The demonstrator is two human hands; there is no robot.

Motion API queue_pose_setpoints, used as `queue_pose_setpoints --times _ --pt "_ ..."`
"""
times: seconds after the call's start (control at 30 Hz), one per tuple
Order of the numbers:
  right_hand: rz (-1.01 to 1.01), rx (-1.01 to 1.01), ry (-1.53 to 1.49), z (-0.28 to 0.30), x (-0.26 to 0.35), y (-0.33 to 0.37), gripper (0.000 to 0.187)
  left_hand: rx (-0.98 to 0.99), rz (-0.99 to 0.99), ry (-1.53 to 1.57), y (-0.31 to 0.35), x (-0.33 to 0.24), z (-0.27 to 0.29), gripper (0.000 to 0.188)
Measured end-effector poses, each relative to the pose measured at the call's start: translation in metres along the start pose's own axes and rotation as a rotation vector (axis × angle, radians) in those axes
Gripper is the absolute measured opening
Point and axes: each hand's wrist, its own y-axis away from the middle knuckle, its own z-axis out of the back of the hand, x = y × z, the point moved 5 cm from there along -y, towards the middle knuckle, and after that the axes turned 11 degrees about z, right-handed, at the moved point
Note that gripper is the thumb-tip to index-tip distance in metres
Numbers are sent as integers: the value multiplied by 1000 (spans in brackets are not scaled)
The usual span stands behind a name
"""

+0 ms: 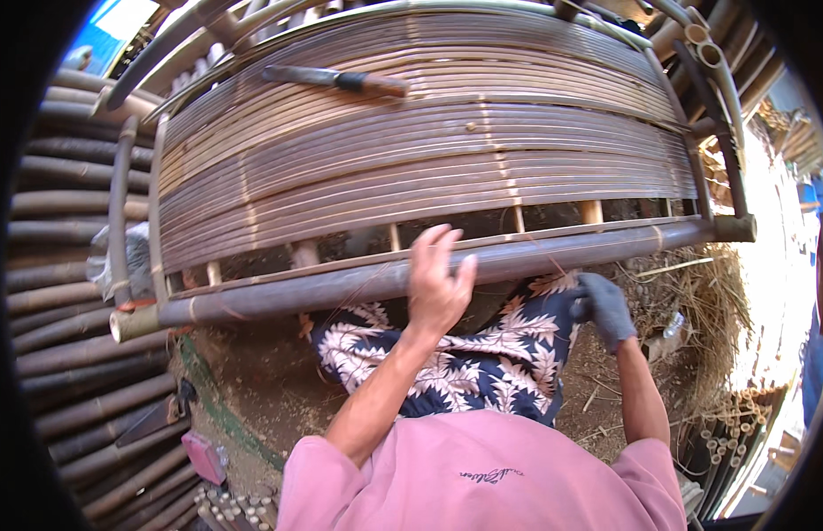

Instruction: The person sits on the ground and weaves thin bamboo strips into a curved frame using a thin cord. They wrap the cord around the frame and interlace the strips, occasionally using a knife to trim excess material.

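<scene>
A bamboo bench (358, 150) with a seat of long, narrow slats stretches across in front of me. Its thick front pole (341, 285) runs crosswise just beyond my knees. Bare and open, my left hand (440, 281) is at the middle of this pole, fingers spread and reaching over its far side. My right hand (604, 310), in a grey glove, is lower, beside my right knee, its fingers loosely bent and nothing visible in them. A knife (336, 80) with a wooden handle lies on the far slats, away from both hands.
Dark bamboo poles (93, 274) are stacked along the left. Straw (708, 310) lies at the right, above cut bamboo ends (730, 438). A saw (146, 423) and a pink box (203, 457) are at the lower left. Between slats and front pole runs a gap.
</scene>
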Motion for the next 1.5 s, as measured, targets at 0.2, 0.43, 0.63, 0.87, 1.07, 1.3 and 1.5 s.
queue_pose_setpoints --times 0.2,0.43,0.63,0.87,1.07,1.3,1.5 --pt "-301 -289 398 176 -122 -2 65 -518 475 -321 95 125 129 88" --pt "372 -212 1057 37 24 69 39 277 402 -326 116 55 106 23" --pt "-256 704 -789 -203 71 109 39 849 -132 56 165 -84 78 18" --pt "862 189 155 -80 195 169 13 181 -312 -40 38 -69 115 65" --pt "731 -463 225 -5 215 86 21 -51 -71 -214 -43 27 100 17" --pt "752 -190 1561 -144 109 -51 16 378 412 -676 -65 105 82 31" --pt "457 482 1079 -281 84 -105 29 741 108 -629 -85 127 34 26"
